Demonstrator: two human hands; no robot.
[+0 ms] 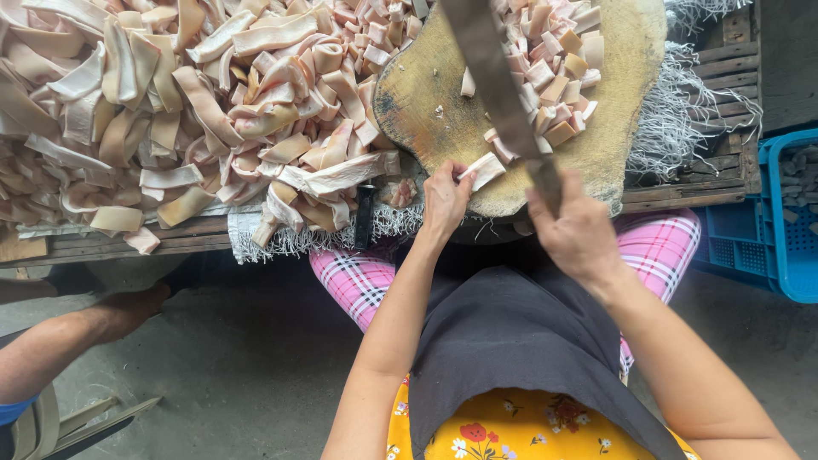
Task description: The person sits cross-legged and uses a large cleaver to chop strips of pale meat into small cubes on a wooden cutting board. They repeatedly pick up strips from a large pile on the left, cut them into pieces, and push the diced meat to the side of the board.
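Observation:
My left hand (445, 200) pinches the near end of a pale pink strip of pork skin (486, 169) lying at the near edge of a round wooden chopping block (426, 111). My right hand (575, 230) grips the handle of a long cleaver (490, 72), whose blade is raised over the block, angled away from me. Small cut cubes of skin (554, 68) are heaped on the far right part of the block.
A large heap of uncut skin strips (170, 111) covers the low wooden pallet (682, 196) to the left. A blue plastic crate (788, 221) stands at the right. Another person's foot and leg (119, 315) rest on the concrete floor at lower left.

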